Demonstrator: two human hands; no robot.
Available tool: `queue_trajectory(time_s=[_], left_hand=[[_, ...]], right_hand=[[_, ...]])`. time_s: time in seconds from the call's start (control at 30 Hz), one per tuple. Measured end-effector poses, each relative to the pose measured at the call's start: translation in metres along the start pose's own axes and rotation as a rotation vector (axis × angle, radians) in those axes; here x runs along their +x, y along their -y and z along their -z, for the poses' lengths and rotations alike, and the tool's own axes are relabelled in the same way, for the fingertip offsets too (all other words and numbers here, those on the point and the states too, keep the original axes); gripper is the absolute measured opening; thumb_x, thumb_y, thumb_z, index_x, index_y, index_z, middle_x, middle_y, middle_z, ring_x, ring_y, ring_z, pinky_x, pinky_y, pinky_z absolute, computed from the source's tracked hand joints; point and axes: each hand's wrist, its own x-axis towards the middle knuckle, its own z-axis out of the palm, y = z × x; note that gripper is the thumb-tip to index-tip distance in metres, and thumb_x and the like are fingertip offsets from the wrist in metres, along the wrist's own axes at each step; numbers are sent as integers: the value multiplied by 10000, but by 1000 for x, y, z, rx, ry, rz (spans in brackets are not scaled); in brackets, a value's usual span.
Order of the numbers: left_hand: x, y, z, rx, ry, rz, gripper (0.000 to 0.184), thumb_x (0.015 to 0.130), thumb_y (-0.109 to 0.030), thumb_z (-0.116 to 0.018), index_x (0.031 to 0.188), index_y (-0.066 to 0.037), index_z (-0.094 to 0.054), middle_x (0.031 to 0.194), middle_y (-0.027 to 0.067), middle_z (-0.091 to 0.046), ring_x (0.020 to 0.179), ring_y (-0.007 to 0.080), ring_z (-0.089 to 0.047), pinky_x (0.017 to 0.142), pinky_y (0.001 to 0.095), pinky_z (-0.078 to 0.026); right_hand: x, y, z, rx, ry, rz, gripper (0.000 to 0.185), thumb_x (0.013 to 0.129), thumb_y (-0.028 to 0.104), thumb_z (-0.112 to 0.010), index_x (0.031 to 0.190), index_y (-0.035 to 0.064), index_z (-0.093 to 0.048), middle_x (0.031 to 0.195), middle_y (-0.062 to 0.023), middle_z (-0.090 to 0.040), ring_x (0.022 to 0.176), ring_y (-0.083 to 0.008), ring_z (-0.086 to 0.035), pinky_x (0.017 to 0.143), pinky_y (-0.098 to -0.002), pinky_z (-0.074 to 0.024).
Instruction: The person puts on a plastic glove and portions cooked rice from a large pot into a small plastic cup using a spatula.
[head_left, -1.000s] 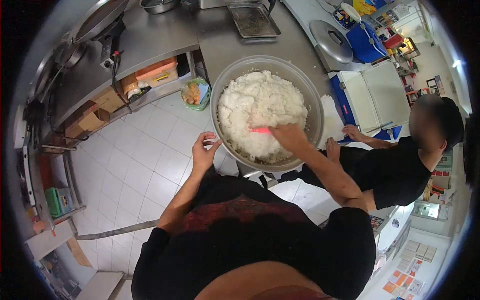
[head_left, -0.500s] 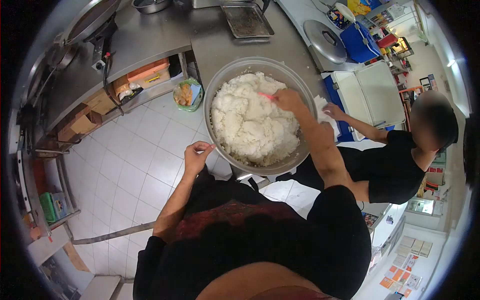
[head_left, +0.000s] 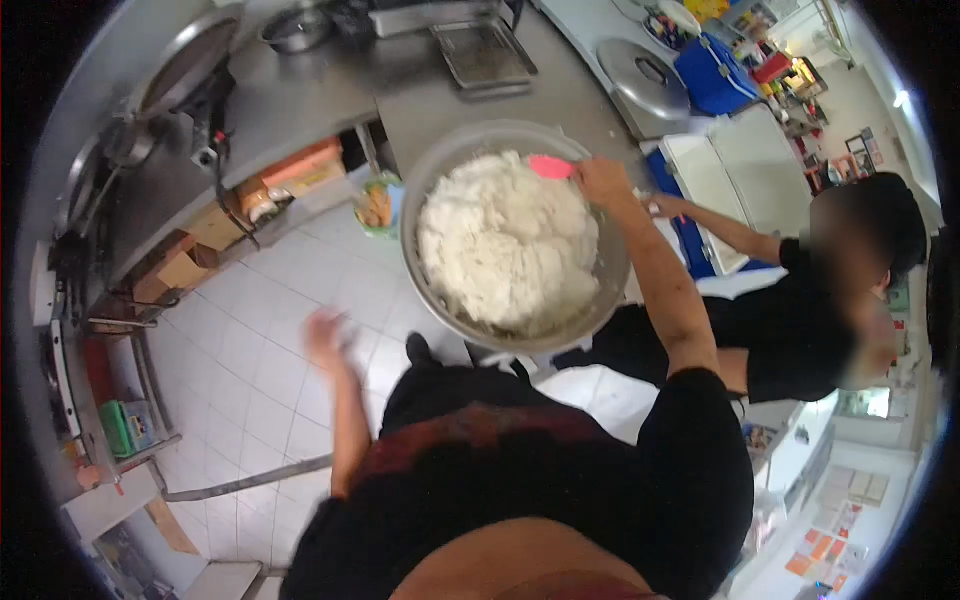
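A large round metal pot [head_left: 408,235] stands in front of me, heaped with cooked white rice [head_left: 508,245]. My right hand [head_left: 604,183] is closed round the handle of a pink rice paddle [head_left: 549,167]. The paddle's flat pink blade shows above the rice, near the pot's far right rim. To the left of the pot, over the tiled floor, my left hand [head_left: 327,338] is apart from it. Motion blurs its fingers, and I can make out nothing in it.
A co-worker in black [head_left: 790,325] stands at the right, one hand near an open white and blue cooler [head_left: 705,185]. A metal tray [head_left: 485,55] and a large lid [head_left: 643,80] lie on the counters. A plastic bag [head_left: 378,207] is left of the pot.
My right hand has lifted the pink rice paddle out of the rice, exposing its blade. My left hand has left the pot's rim and moved left. The view has shifted slightly.
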Motion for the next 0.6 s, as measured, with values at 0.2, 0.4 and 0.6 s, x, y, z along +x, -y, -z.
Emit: queue_trajectory(time_s=[0.2,0.4,0.6], left_hand=[[66,-119,194,307,-477,-515,240,974,-284,-456,811,-119,-518,769,-20,-520,707,100,-487,660,270,-378],[27,-50,142,-102,-330,-42,278,966,-365,-520,755,-201,-444,714,-61,-438,722,83,-442,738,325,-317],[24,-28,111,-374,-262,134,270,977,-321,-509,750,-196,-432,686,-60,-392,711,100,-429,750,331,-311]], right_hand=[[85,9,-51,23,33,63,293,873,351,-574,965,94,-682,972,-160,-685,917,-356,-661,798,-496,-510],[130,66,-48,18,-16,313,185,841,203,-593,903,64,-699,901,-147,-699,906,-319,-675,790,-449,-525],[73,144,4,-62,-12,722,127,785,145,-624,837,56,-698,820,-165,-687,768,-308,-685,685,-453,-539]])
